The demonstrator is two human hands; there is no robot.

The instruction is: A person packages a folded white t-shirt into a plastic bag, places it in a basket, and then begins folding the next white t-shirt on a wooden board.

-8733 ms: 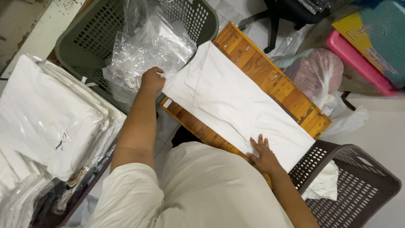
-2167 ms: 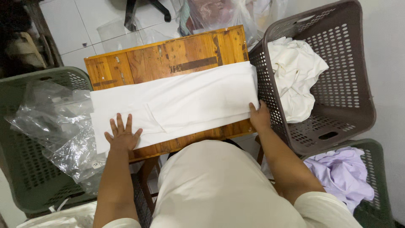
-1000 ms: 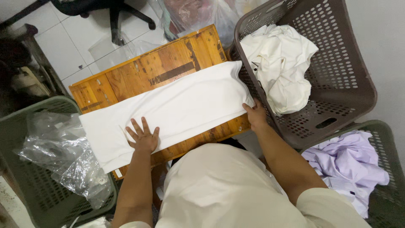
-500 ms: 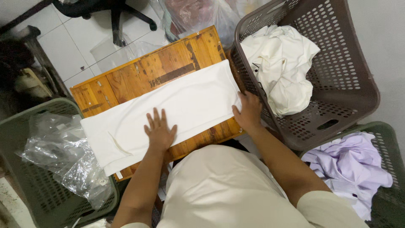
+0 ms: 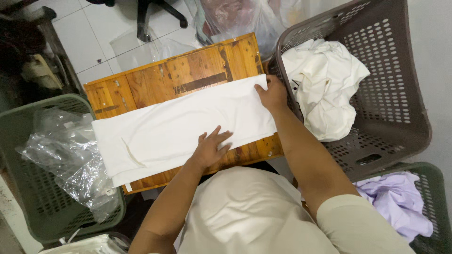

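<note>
A white garment (image 5: 174,129), folded into a long strip, lies across a small wooden table (image 5: 155,80). My left hand (image 5: 212,146) rests flat on the strip near its middle, fingers spread. My right hand (image 5: 271,94) pinches the strip's far right corner at the table's right edge. The garment's left end hangs slightly past the table edge.
A brown mesh basket (image 5: 386,108) at the right holds crumpled white cloth (image 5: 325,89). Below it a green basket (image 5: 435,188) holds lilac fabric (image 5: 400,202). A green basket (image 5: 28,197) at the left holds clear plastic bags (image 5: 70,150). An office chair base (image 5: 150,11) stands behind the table.
My left hand slid right along the strip from its left end to the middle. My right hand moved from the near right edge up to the far right corner.
</note>
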